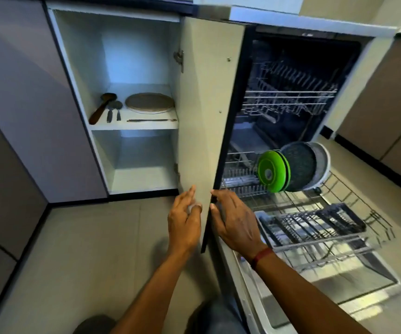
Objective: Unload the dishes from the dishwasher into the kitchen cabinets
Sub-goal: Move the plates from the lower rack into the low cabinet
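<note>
door [206,104]: standing open, edge-on toward camera.
left hand [185,220]: lying flat on door's inner face near bottom corner, fingers straight, pressed together.
right hand [234,220]: gripping door's dark edge from outer side, thumb pinching edge.
green plates [272,173]: standing upright in rack [319,242] right of door; pan [300,165] leaning just behind them.
shelf [134,125], left of door: carrying plate [150,102], ladle [102,107], spoons [117,106], knife [151,120].

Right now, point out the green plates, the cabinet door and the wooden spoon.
green plates [272,165]: head view, front plate's face.
cabinet door [206,104]: head view, pale inner face.
wooden spoon [100,108]: head view, mid-handle.
</note>
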